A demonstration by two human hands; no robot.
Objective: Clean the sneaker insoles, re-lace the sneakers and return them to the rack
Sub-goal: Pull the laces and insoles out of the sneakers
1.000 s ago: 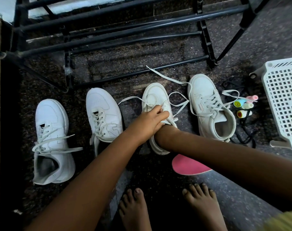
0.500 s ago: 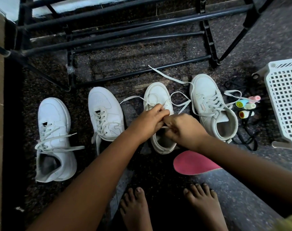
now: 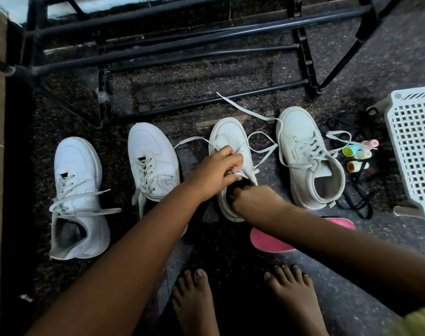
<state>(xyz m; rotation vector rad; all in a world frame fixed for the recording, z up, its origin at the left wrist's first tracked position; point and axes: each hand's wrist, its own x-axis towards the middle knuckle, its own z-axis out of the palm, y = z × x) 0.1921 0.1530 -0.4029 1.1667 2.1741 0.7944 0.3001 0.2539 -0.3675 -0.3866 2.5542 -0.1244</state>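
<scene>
Four white sneakers stand in a row on the dark floor in front of the black rack [image 3: 206, 36]. My left hand [image 3: 218, 169] grips the tongue and laces of the third sneaker [image 3: 228, 134], whose loose laces [image 3: 262, 151] trail to both sides. My right hand [image 3: 255, 202] is at that shoe's opening with its fingertips curled inside; what they hold is hidden. A pink insole [image 3: 267, 242] lies on the floor behind the shoe, partly under my right forearm. The fourth sneaker [image 3: 298, 134] stands to the right, laced loosely.
Two laced sneakers [image 3: 75, 170] [image 3: 150, 151] stand at the left. A white perforated basket [image 3: 415, 146] lies at the right edge, with small coloured tubes [image 3: 357, 154] and black laces [image 3: 359, 192] beside it. My bare feet [image 3: 194, 301] are near the bottom.
My right hand came out of the third sneaker, met the left hand at the tongue, and now dips its fingers back into the opening. The left hand stayed on the tongue.
</scene>
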